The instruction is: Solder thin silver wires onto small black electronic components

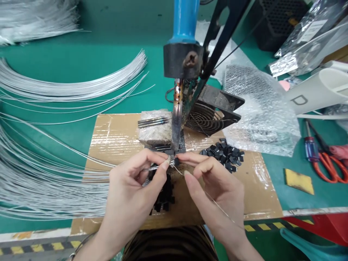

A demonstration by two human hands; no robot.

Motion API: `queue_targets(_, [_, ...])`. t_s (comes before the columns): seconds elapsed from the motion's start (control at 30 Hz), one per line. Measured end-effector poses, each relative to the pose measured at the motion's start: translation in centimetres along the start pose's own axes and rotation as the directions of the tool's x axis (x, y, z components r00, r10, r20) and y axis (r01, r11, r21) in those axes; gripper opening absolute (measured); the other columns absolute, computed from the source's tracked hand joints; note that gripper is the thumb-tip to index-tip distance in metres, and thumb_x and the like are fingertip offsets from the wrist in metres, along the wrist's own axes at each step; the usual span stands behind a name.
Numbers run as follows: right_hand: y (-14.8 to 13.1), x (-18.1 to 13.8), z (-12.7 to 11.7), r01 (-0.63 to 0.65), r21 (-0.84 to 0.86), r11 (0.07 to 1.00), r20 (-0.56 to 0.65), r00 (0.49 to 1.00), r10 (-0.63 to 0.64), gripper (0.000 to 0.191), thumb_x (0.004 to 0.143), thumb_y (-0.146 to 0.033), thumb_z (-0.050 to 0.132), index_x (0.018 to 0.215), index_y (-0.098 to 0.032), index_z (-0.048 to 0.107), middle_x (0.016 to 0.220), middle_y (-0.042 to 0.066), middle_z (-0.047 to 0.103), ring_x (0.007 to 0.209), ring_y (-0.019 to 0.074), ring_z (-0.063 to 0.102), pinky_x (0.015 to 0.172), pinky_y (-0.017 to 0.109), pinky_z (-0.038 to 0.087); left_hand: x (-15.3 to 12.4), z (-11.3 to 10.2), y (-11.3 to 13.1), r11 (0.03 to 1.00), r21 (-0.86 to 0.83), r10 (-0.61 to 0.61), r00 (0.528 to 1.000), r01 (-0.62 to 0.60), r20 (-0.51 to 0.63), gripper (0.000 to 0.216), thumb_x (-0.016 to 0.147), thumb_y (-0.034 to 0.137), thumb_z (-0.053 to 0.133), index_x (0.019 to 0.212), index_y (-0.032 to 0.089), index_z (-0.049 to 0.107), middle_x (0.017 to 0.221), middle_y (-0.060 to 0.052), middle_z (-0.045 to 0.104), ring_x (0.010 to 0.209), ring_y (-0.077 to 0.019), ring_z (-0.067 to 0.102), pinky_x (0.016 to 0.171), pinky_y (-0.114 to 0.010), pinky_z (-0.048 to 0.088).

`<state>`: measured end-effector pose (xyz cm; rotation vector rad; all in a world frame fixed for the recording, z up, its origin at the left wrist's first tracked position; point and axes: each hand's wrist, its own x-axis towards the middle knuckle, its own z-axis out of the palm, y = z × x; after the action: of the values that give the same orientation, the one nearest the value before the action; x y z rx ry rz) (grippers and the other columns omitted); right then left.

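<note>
My left hand pinches the ends of thin white wires between thumb and forefinger, just under the tip of a mounted soldering iron. My right hand pinches a small black component against those wire ends, and a fine strand of solder wire runs back across its palm. A pile of the same black components lies right of the iron. More of them lie beneath my left fingers.
A taped cardboard sheet covers the green bench. Bundles of white wires fan out on the left. A small fan, bubble wrap, a screwdriver, red scissors and a yellow sponge sit to the right.
</note>
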<state>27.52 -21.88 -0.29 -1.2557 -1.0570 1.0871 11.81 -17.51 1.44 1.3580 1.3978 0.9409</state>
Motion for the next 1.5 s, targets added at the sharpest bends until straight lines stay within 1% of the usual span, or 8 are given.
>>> queue_targets(0.13, [-0.2,0.3,0.0,-0.039,0.025,0.999,-0.004,0.999,0.039,0.020,0.097,-0.010,0.067,0.084,-0.024,0.060,0.123,0.006,0.079,0.119,0.0215,0.074,0.106,0.036,0.057,0.3,0.1,0.1,1.000,0.006,-0.006,1.000,0.006,-0.017,0.010,0.088,0.018,0.075,0.079,0.022,0.074,0.087,0.002,0.079,0.067,-0.0094,0.066,0.057,-0.017,0.048])
queue_targets(0.3, [-0.4,0.7,0.1,-0.059,0.040,0.997,-0.012,0.998,0.060,0.022,0.096,-0.010,0.067,0.082,-0.025,0.060,0.122,0.001,0.080,0.121,0.0171,0.072,0.105,0.028,0.056,0.6,0.1,0.1,0.999,-0.032,-0.002,1.000,0.002,-0.016,0.012,0.089,0.016,0.075,0.080,0.023,0.074,0.089,0.004,0.078,0.071,-0.0085,0.068,0.063,-0.015,0.052])
queue_targets(0.47, [-0.5,1.0,0.2,-0.048,0.039,0.998,-0.012,0.999,0.049,0.022,0.096,-0.010,0.067,0.082,-0.025,0.060,0.122,0.000,0.080,0.120,0.0168,0.073,0.107,0.030,0.055,0.8,0.2,0.3,0.999,-0.031,0.035,0.999,-0.036,-0.032,0.015,0.089,0.013,0.074,0.080,0.024,0.073,0.087,0.005,0.077,0.072,-0.0072,0.069,0.065,-0.013,0.053])
queue_targets(0.6, [-0.6,1.1,0.3,-0.051,0.054,0.997,-0.035,0.998,0.053,0.023,0.095,-0.009,0.068,0.080,-0.025,0.060,0.121,0.002,0.080,0.116,0.0186,0.075,0.106,0.032,0.056,0.8,0.2,0.4,0.999,-0.002,0.038,0.999,-0.038,-0.039,0.013,0.089,0.014,0.074,0.080,0.025,0.074,0.087,0.005,0.078,0.075,-0.0085,0.071,0.067,-0.013,0.054])
queue_targets(0.87, [-0.8,1.1,0.5,-0.052,0.059,0.997,-0.072,0.996,0.056,0.021,0.094,-0.010,0.069,0.080,-0.024,0.061,0.120,0.004,0.081,0.114,0.0220,0.077,0.104,0.036,0.058,1.0,0.2,0.2,0.999,0.025,0.033,0.998,-0.031,-0.059,0.012,0.089,0.016,0.076,0.081,0.025,0.074,0.087,0.004,0.078,0.075,-0.0100,0.071,0.066,-0.015,0.054])
queue_targets(1.1, [-0.8,1.1,0.2,-0.037,0.046,0.998,-0.016,0.999,0.038,0.022,0.096,-0.010,0.068,0.081,-0.025,0.060,0.124,0.002,0.079,0.117,0.0196,0.075,0.106,0.035,0.057,0.9,0.1,0.3,0.999,0.014,0.043,0.998,-0.043,-0.055,0.011,0.089,0.016,0.075,0.081,0.024,0.074,0.087,0.003,0.078,0.073,-0.0102,0.069,0.059,-0.016,0.050])
queue_targets(1.27, [-0.9,1.1,0.2,-0.048,0.050,0.998,-0.018,0.999,0.049,0.022,0.096,-0.011,0.068,0.082,-0.025,0.060,0.124,0.003,0.079,0.121,0.0205,0.074,0.107,0.035,0.056,0.8,0.0,0.2,0.999,0.024,0.039,0.997,-0.038,-0.061,0.011,0.089,0.016,0.075,0.082,0.025,0.075,0.087,0.003,0.078,0.074,-0.0106,0.070,0.060,-0.017,0.050])
queue_targets(1.5, [-0.9,1.1,0.2,-0.044,0.058,0.997,-0.020,0.999,0.045,0.022,0.096,-0.010,0.068,0.082,-0.025,0.060,0.123,0.001,0.080,0.119,0.0176,0.074,0.107,0.031,0.056,0.8,0.1,0.3,0.998,0.034,0.045,0.997,-0.043,-0.067,0.011,0.089,0.016,0.075,0.082,0.025,0.075,0.088,0.003,0.079,0.076,-0.0109,0.070,0.055,-0.016,0.046])
